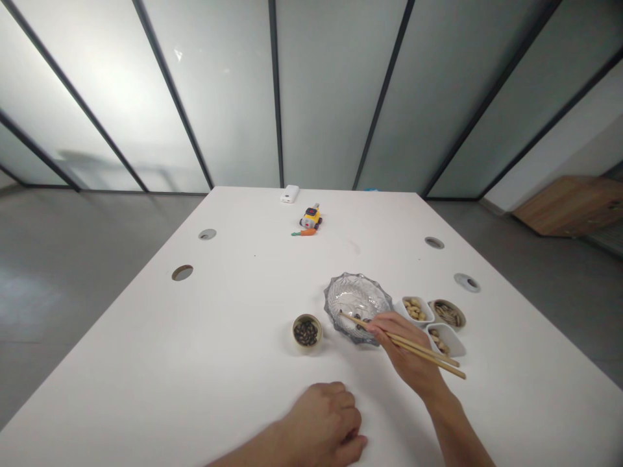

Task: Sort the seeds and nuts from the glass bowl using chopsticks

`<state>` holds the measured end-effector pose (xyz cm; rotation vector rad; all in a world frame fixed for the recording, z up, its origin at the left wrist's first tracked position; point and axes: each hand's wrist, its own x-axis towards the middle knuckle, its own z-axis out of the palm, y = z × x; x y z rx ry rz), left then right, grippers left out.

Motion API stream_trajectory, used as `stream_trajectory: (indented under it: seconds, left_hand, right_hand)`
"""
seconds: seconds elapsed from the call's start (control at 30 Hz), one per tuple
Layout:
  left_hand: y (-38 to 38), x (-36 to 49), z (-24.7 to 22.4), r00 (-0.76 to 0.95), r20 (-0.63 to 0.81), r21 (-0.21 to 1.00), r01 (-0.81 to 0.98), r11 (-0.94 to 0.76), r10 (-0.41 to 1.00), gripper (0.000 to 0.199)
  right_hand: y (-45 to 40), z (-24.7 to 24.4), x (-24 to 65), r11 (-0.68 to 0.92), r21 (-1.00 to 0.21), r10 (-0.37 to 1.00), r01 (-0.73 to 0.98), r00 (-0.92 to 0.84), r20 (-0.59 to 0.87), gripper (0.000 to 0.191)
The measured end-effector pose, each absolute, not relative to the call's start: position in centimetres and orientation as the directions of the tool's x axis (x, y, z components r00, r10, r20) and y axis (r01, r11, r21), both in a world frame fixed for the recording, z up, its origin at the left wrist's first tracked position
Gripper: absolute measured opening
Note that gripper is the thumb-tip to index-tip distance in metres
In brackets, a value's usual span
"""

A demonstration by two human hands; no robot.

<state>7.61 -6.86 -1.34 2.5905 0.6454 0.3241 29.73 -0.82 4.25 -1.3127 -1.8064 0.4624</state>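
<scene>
My right hand (402,344) grips a pair of wooden chopsticks (428,351), their tips inside the scalloped clear glass bowl (357,282). A small dark bit shows at the tips; whether they pinch it cannot be made out. A few dark seeds (359,319) lie in the bowl near my fingers. Left of the glass bowl stands a small round cup (307,349) filled with dark, glossy seeds or beans (305,331). My left hand (331,421) rests on the table below this cup, fingers curled in, with nothing visible in it.
Right of the glass bowl, two white dishes hold peanuts (413,308) and other pale nuts (439,340). Beside them, a round cup (448,314) holds striped seeds. Farther back are a toy car (311,217), a toy carrot (307,231) and a white box-shaped device (290,194). Holes (182,272) pierce the tabletop.
</scene>
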Motion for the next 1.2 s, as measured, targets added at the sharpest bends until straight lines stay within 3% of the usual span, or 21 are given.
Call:
stream_trajectory:
  seconds: [0.23,0.4,0.57,0.67,0.97,1.2]
  left_hand:
    - [-6.9,7.8,-1.1,0.859,0.125,0.45,0.397,-0.8,0.496,0.029]
    - [-6.9,7.8,-1.3,0.852,0.152,0.45,0.391,-0.803,0.501,0.028]
    - [-6.9,7.7,-1.5,0.863,0.134,0.462,0.38,-0.802,0.486,0.028]
    - [-6.9,7.7,-1.7,0.869,0.114,0.471,0.38,-0.796,0.482,0.029]
    - [-7.0,7.7,-2.4,0.853,0.135,0.485,0.387,-0.784,0.504,0.03]
    - [-6.9,7.7,-2.0,0.859,0.112,0.487,0.391,-0.781,0.5,0.029]
  right_hand:
    - [-1.7,5.4,28.3,0.483,-0.717,0.843,0.503,-0.047,0.535,0.024]
    - [-2.1,5.7,26.4,0.555,-0.712,0.825,0.429,-0.174,0.538,0.024]
    - [-1.3,5.4,29.1,0.505,-0.603,0.787,0.617,-0.043,0.615,0.023]
    - [-0.9,4.9,31.2,0.432,-0.552,0.808,0.713,-0.035,0.588,0.026]
    - [-0.5,4.0,31.9,0.402,-0.489,0.857,0.774,-0.129,0.5,0.028]
    - [-0.5,4.4,32.2,0.417,-0.441,0.842,0.795,-0.155,0.516,0.031]
